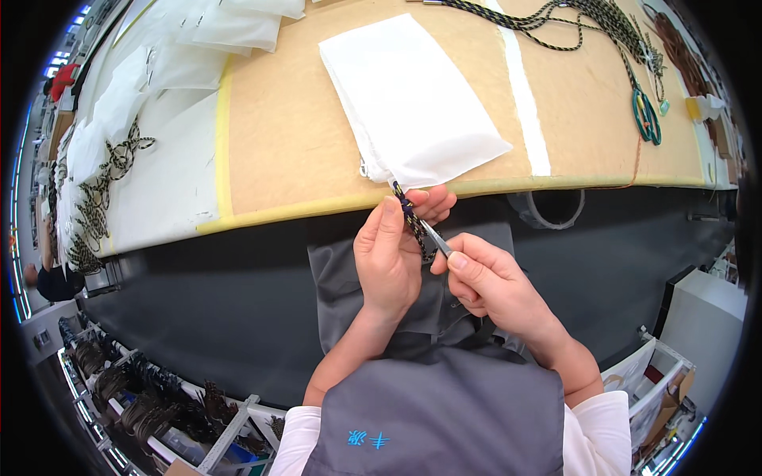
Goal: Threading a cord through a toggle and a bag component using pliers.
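Just off the table's near edge, my left hand (387, 258) pinches a knotted dark cord (405, 201) with pale flecks between thumb and fingers. The cord runs up to the lower corner of a flat white fabric pouch (413, 95) lying on the table, and its looped end hangs below the fingers. A small metal zipper pull (363, 169) shows at the pouch's lower left corner. Closed in my right hand (494, 279) is a slim, pointed metal tool that looks like tweezers (436, 238). Its tip meets the cord beside the knot.
More white pouches (178, 55) are heaped at the left, their patterned cords (95, 210) dangling over the edge. At the far right lie a cord bundle (571, 17) and green-handled scissors (647, 119). Yellow tape (294, 213) lines the table's near edge. A cord-laden rack (151, 397) stands behind me, lower left.
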The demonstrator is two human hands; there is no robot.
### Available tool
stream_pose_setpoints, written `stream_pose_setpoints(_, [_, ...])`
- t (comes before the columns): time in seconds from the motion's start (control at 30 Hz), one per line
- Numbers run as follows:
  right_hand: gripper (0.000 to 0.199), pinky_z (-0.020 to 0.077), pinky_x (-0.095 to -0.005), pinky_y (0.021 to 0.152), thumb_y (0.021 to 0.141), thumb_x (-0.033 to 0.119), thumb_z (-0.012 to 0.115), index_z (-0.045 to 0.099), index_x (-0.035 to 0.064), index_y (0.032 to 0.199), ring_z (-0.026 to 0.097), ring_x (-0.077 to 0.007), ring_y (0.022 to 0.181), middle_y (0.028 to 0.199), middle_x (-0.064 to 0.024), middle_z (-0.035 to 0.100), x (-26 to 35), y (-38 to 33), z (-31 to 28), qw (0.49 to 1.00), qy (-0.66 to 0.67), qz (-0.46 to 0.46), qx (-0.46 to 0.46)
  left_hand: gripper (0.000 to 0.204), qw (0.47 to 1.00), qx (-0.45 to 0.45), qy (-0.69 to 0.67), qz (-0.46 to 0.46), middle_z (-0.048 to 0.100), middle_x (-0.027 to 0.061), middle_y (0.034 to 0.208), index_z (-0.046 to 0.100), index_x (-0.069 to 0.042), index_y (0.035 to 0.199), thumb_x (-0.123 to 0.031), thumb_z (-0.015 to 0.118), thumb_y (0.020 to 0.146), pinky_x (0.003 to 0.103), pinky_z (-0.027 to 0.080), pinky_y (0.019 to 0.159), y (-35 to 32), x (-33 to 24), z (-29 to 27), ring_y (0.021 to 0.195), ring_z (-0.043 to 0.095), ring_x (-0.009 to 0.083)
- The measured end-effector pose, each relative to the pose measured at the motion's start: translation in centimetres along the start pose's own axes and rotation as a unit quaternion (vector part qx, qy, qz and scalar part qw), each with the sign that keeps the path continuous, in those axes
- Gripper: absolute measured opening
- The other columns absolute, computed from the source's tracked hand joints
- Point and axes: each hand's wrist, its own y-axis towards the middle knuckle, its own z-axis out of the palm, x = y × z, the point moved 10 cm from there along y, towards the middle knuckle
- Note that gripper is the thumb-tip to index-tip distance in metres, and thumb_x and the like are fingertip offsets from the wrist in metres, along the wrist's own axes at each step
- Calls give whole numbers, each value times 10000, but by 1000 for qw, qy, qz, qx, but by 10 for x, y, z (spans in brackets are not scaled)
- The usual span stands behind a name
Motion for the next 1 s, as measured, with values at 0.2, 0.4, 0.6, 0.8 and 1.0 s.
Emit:
stream_pose_setpoints(0.2, [232, 229, -172, 458, 1079, 267, 469, 607, 83, 1051, 305, 4, 523, 668, 83, 433, 1, 7, 9, 999, 43, 16, 10, 404, 998, 20, -54, -29, 681, 250, 1197, 617, 43, 1186, -280, 389, 1104, 473, 513, 1022, 0, 1, 1, 1130, 667, 371])
stream_pose_setpoints(0.4, [225, 214, -188, 440, 1081, 238, 460, 597, 61, 1053, 295, -9, 508, 651, 70, 427, 0, 12, 12, 996, 72, 41, 24, 389, 999, 23, -31, -19, 682, 252, 1193, 622, 35, 1167, -281, 404, 1103, 472, 516, 1017, -1, 3, -1, 1123, 669, 375])
stream_pose_setpoints(0.6, [205, 307, -204, 451, 1058, 220, 499, 633, 65, 1045, 394, -27, 513, 665, 41, 510, -1, 14, 4, 997, 66, 48, 3, 387, 1000, 19, -3, -4, 680, 252, 1193, 621, 27, 1141, -289, 400, 1104, 474, 517, 1012, -1, 6, -3, 1113, 674, 370])
stream_pose_setpoints(0.8, [209, 522, -286, 703, 991, 136, 611, 681, -31, 1095, 641, -129, 741, 784, -104, 677, 110, -19, -40, 864, -422, -213, -171, 405, 998, 59, 19, -9, 671, 253, 1217, 583, 101, 1259, -211, 385, 1095, 466, 465, 1067, -9, 1, -8, 1165, 645, 366])
stream_pose_setpoints(1.0, [238, 487, -254, 785, 955, 120, 655, 640, 5, 1163, 636, -136, 919, 1049, -91, 689, 164, -36, -45, 650, -557, -410, -313, 331, 983, 81, 160, -40, 706, 181, 1150, 605, 82, 1259, -145, 443, 1080, 387, 482, 1014, -23, 15, -8, 1099, 672, 266])
